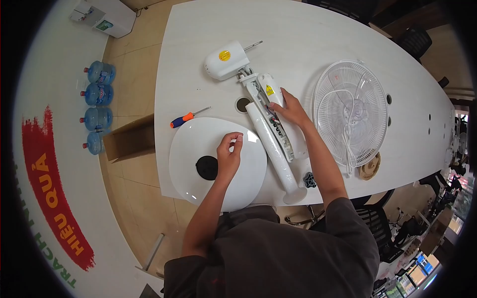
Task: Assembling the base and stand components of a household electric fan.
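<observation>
My right hand [292, 110] grips the white control housing [271, 88] of a disassembled fan, thumb and fingers on its upper part. That housing lies opened lengthwise, showing wires and inner parts, and joins the white motor head [223, 60] with its metal shaft. Over the round white fan base [191, 141] hovers my left hand [229, 158], fingertips pinched together; anything between them is too small to make out. A white tubular pole [272, 149] rests between the base and the housing. Left of the pole, a screwdriver [183, 119] with an orange and blue handle lies beyond the base.
To the right lies a fan grille [325, 94] with a white cord on it, partly over a round brown object [370, 169]. A dark knob [310, 180] sits by the pole's foot. Beside the table are a cardboard box [130, 139], several water jugs [97, 119] and chairs [375, 223].
</observation>
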